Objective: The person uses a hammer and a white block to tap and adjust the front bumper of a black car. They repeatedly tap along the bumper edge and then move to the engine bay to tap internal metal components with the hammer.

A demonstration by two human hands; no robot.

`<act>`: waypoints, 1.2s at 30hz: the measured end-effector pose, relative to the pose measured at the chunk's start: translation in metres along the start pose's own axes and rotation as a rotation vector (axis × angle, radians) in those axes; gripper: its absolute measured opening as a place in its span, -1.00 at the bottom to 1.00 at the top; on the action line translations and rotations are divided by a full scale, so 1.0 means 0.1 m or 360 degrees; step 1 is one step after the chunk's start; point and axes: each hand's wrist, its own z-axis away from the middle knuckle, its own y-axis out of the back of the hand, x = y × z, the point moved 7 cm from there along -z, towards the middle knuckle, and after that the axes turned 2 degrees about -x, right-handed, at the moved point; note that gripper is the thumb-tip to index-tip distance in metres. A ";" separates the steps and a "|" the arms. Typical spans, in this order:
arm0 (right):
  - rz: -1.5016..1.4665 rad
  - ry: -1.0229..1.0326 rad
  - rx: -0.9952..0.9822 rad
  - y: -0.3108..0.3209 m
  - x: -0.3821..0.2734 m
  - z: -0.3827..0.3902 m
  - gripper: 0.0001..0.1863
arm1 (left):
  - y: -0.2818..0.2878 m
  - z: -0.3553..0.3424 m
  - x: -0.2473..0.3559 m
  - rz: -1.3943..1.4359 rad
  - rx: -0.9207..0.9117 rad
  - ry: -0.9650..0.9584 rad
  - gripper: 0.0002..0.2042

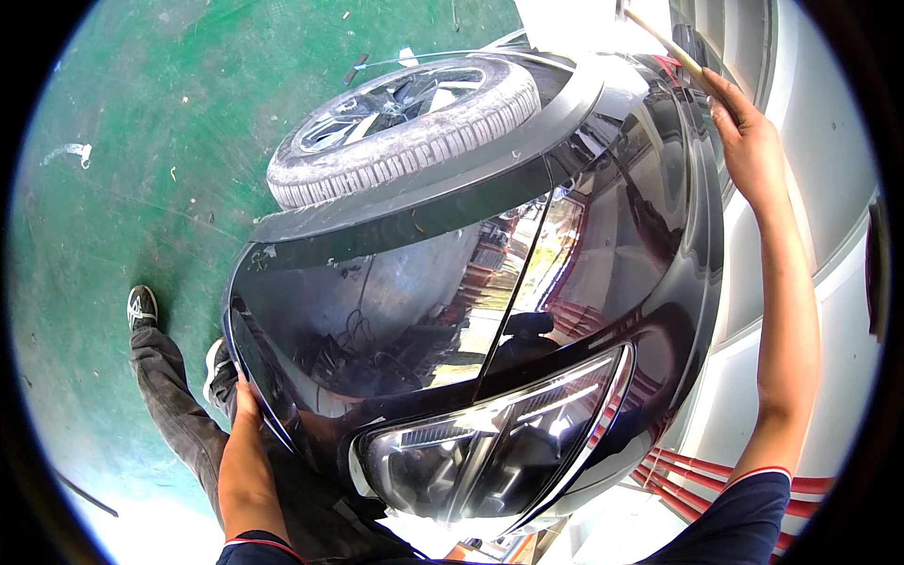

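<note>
A glossy black car [603,226] fills the middle, its fender and front panel reflecting the room. Toward me sits its clear headlight [490,443]. On the far side a grey, dusty tyre [405,155] with a spoked rim stands in the wheel arch. My right hand [744,132], raised at the upper right, is closed around the wooden handle of a hammer [670,49]; its head is small and barely visible at the top edge. My left hand [247,400] rests against the car's left edge. Its fingers are mostly hidden there.
A green floor [141,207] with scattered scraps lies to the left. A thin rod with a black grip [355,70] is beside the tyre. Red pipes [692,471] run along the lower right, near a white wall [829,132]. My legs and shoes stand at the left.
</note>
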 end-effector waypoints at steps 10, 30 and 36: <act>0.0125 0.0017 -0.0212 -0.27 0.11 -0.07 -0.57 | -0.21 0.19 0.10 0.0022 0.0036 0.0008 -0.22; -0.0038 0.0108 -0.0082 -0.22 0.12 -0.09 -0.57 | -0.20 0.15 0.11 -0.0012 -0.0065 -0.0073 -0.18; -0.0175 -0.0019 -0.0001 -0.23 0.20 -0.09 -0.56 | -0.21 0.15 0.11 -0.0017 -0.0080 -0.0084 -0.20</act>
